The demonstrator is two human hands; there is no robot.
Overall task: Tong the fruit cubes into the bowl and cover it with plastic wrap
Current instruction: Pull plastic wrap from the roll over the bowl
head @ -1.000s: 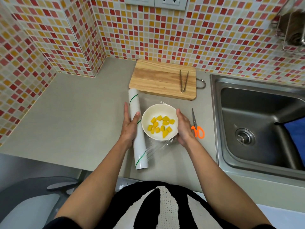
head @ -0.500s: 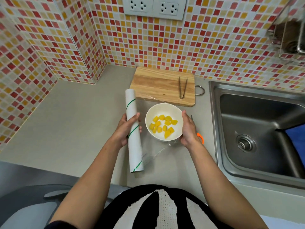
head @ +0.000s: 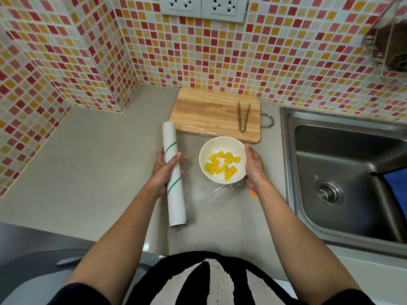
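Observation:
A white bowl (head: 220, 146) holds several yellow fruit cubes (head: 222, 166) and sits on a clear sheet of plastic wrap (head: 198, 194) spread over the counter. My right hand (head: 253, 168) cups the bowl's right side. My left hand (head: 163, 172) grips the white plastic wrap roll (head: 174, 179), which lies just left of the bowl, the sheet running from it under the bowl. Metal tongs (head: 243, 116) rest on the wooden cutting board (head: 209, 111) behind the bowl.
Orange-handled scissors (head: 253, 194) lie mostly hidden under my right wrist. A steel sink (head: 343, 164) is set into the counter at the right, with something blue at its far right edge. Tiled walls close the back and left.
The bowl is farther from me, nearer the cutting board, with my right hand still on it. My left hand has closed round the roll and pulled it left, stretching the film.

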